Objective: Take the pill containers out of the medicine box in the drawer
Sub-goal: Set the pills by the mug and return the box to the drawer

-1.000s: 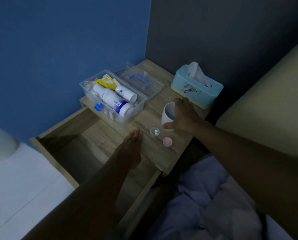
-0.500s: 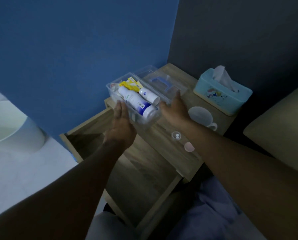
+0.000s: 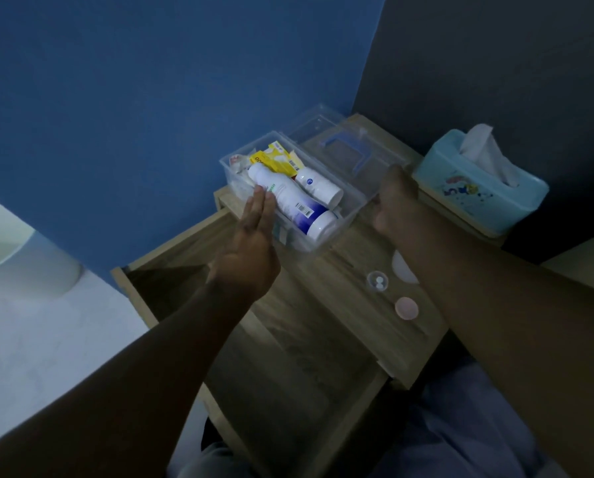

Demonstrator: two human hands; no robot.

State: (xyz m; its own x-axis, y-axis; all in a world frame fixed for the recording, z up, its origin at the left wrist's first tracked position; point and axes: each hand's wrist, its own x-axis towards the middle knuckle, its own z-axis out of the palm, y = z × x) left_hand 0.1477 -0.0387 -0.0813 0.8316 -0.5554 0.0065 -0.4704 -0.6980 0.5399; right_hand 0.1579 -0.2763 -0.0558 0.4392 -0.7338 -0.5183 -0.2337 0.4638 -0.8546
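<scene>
1. Bracing the clear medicine box (image 3: 352, 205) at the nightstand (image 3: 340, 305) edge, the left hand (image 3: 250, 250) is pressing flat-fingered against its side.
2. The right hand (image 3: 397, 201) is sitting at the far side, its grip impossible to tell.
3. An uneven lift is risking spilled bottles (image 3: 288, 198), the lid being open.

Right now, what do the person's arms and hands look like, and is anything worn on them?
The left hand and right hand are bare, without gloves. Both forearms are bare too, as far as the picture reaches: no sleeves, watch or bracelet. It is too dim to tell about rings.
</scene>
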